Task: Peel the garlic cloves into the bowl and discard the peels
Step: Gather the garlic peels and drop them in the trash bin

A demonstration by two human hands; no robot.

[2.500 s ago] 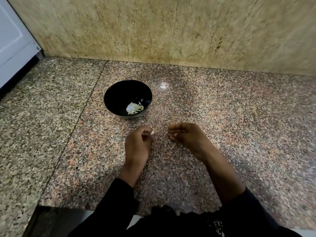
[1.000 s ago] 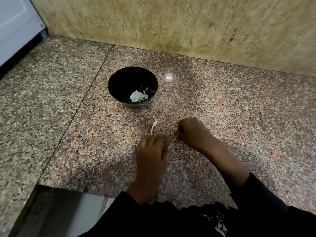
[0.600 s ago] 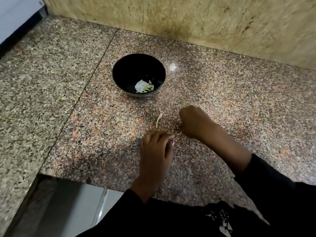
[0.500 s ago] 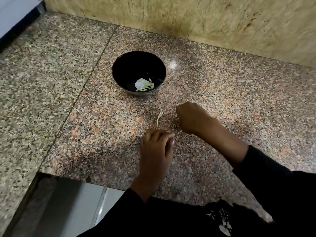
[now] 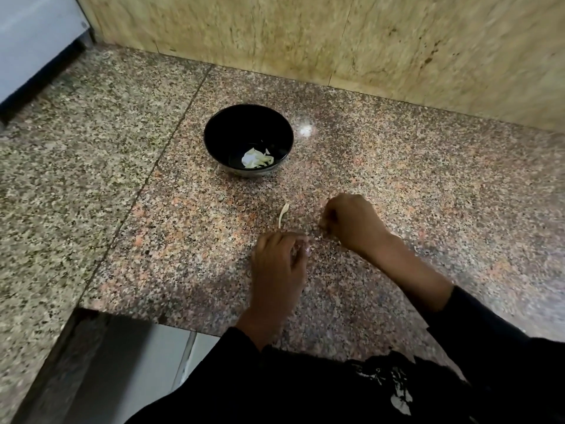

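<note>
A black bowl (image 5: 214, 139) stands on the granite counter with pale peeled garlic pieces (image 5: 256, 159) at its bottom. A thin pale peel strip (image 5: 283, 213) lies on the counter between the bowl and my hands. My left hand (image 5: 279, 267) rests on the counter below the strip. Its fingers are curled round a small pale garlic piece (image 5: 302, 249) at the fingertips; clove or peel, I cannot tell. My right hand (image 5: 354, 223) sits just right of it, knuckles up, fingers curled under. Whatever it may hold is hidden.
The speckled granite counter (image 5: 428, 194) runs wide to the right and left, with a seam (image 5: 159, 160) left of the bowl. A beige stone wall (image 5: 336, 38) backs it. A white appliance (image 5: 27, 41) stands at far left. The counter edge (image 5: 137, 316) drops off near my body.
The peel strip now lies on the counter, and my left hand has moved to the right, below it. My right hand has curled tighter. The view has shifted.
</note>
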